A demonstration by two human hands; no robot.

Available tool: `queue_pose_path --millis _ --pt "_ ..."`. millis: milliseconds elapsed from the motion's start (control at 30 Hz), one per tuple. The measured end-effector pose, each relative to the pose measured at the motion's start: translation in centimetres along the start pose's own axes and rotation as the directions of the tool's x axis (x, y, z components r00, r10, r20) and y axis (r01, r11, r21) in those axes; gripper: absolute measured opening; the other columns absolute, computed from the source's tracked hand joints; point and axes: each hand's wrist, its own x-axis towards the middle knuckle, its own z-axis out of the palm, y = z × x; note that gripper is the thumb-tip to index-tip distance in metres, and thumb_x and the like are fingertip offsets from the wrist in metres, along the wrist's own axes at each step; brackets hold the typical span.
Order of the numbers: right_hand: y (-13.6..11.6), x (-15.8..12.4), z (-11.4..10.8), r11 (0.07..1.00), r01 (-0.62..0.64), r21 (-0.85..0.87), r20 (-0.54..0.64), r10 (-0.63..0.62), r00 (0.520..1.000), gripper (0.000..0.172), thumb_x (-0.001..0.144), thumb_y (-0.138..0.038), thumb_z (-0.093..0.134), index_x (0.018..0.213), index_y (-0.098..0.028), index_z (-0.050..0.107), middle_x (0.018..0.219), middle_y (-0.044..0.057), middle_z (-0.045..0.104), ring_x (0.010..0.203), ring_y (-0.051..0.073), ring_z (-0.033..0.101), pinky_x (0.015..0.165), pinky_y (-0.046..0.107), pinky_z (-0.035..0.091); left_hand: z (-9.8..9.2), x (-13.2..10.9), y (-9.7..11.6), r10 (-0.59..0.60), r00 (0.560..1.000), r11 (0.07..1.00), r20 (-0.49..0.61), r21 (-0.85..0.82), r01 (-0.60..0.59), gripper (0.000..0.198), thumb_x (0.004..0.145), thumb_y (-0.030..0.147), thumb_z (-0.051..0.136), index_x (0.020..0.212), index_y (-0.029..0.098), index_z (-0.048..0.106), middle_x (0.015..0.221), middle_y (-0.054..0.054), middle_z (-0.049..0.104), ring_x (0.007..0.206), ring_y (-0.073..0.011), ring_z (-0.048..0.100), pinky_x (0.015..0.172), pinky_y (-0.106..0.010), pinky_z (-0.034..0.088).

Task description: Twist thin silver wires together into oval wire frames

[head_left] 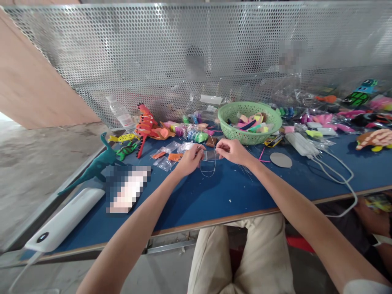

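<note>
Both my arms reach out over a blue table point(214, 196). My left hand point(191, 158) and my right hand point(232, 150) are close together, fingers pinched on a small clear plastic bag point(210, 155) held between them. A thin loop of wire or thread point(208, 168) hangs below the bag, just above the table. More small clear bags with orange pieces point(168, 157) lie just left of my left hand.
A green basket point(249, 121) of coloured foam pieces stands behind my hands. Foam dinosaurs sit at left: a teal one point(97, 165) and a red one point(147, 126). A white power bank point(65, 220) and a white power strip point(301, 143) lie on the table. A perforated metal screen point(196, 53) closes the back.
</note>
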Motion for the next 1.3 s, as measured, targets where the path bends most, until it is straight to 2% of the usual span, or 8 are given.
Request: queue_pose_path --millis 133,300,500,733,933,1100,1200,1300 --pt "-0.4 -0.1 0.4 0.995 0.005 0.099 -0.055 0.000 0.998 0.020 0.092 -0.041 0.058 0.093 -0.020 0.062 0.080 0.004 0.069 0.074 0.019 0.071 0.071 0.033 0.056 0.1 0.0 0.6 -0.018 0.999 0.995 -0.045 -0.095 0.014 0.021 0.100 0.040 0.042 0.108 0.022 0.050 0.075 0.002 0.060 0.046 -0.0093 0.053 0.049 -0.023 0.043" --pt "-0.9 -0.1 0.8 0.974 -0.015 0.224 -0.048 0.026 0.999 0.024 0.089 -0.045 0.065 0.094 -0.022 0.060 0.089 0.005 0.071 0.085 0.021 0.072 0.081 0.037 0.058 0.3 -0.2 1.0 -0.024 0.999 0.992 -0.026 -0.122 0.021 0.021 0.100 0.040 0.043 0.109 0.023 0.051 0.074 0.002 0.060 0.046 -0.0096 0.053 0.049 -0.024 0.043" --pt "-0.1 0.6 1.2 0.915 -0.048 0.400 -0.052 0.075 0.996 0.039 0.082 -0.046 0.074 0.104 -0.025 0.051 0.089 0.003 0.071 0.081 0.022 0.073 0.081 0.041 0.060 0.0 -0.2 1.1 0.003 0.999 0.994 -0.044 -0.107 -0.007 0.024 0.100 0.043 0.043 0.110 0.023 0.052 0.074 0.001 0.060 0.047 -0.0106 0.052 0.050 -0.025 0.044" --pt "0.2 0.6 1.5 0.878 -0.040 0.477 -0.059 0.077 0.995 0.038 0.084 -0.043 0.072 0.110 -0.024 0.052 0.098 0.006 0.073 0.085 0.021 0.073 0.085 0.041 0.059 -0.2 0.0 1.0 -0.033 0.999 0.992 -0.022 -0.119 0.030 0.023 0.099 0.045 0.046 0.098 0.022 0.052 0.079 -0.001 0.066 0.049 -0.0117 0.056 0.051 -0.026 0.047" --pt "0.4 0.6 1.4 0.847 -0.031 0.530 -0.041 0.062 0.997 0.041 0.080 -0.037 0.077 0.112 -0.023 0.057 0.103 0.007 0.073 0.093 0.022 0.072 0.091 0.042 0.058 -0.3 0.0 1.0 -0.084 0.994 0.979 -0.068 -0.194 0.069 0.024 0.099 0.045 0.047 0.099 0.021 0.051 0.082 -0.002 0.067 0.049 -0.0119 0.060 0.051 -0.027 0.050" --pt "1.3 0.8 1.6 0.844 -0.023 0.536 -0.036 0.051 0.998 0.035 0.079 -0.036 0.078 0.105 -0.022 0.059 0.101 0.006 0.072 0.089 0.020 0.072 0.087 0.040 0.058 -0.2 0.0 0.8 -0.076 0.997 0.970 -0.025 -0.233 0.068 0.025 0.099 0.046 0.046 0.100 0.021 0.049 0.083 -0.001 0.067 0.049 -0.0107 0.060 0.049 -0.025 0.050" --pt "1.4 0.8 1.7 0.850 -0.039 0.525 -0.039 0.070 0.997 0.035 0.079 -0.038 0.078 0.102 -0.022 0.059 0.098 0.005 0.072 0.085 0.020 0.072 0.083 0.038 0.059 -0.3 -0.1 0.8 -0.055 0.998 0.990 -0.042 -0.132 0.049 0.022 0.100 0.042 0.045 0.106 0.021 0.050 0.090 -0.003 0.068 0.050 -0.0103 0.060 0.051 -0.026 0.051" --pt "1.4 0.8 1.6 0.867 -0.062 0.494 -0.058 0.105 0.993 0.035 0.079 -0.042 0.078 0.100 -0.022 0.058 0.095 0.005 0.073 0.082 0.021 0.072 0.077 0.038 0.059 -0.4 -0.2 1.0 0.038 0.987 0.992 -0.153 0.127 -0.018 0.027 0.097 0.038 0.054 0.118 0.022 0.049 0.103 -0.006 0.068 0.058 -0.0108 0.061 0.057 -0.027 0.051"
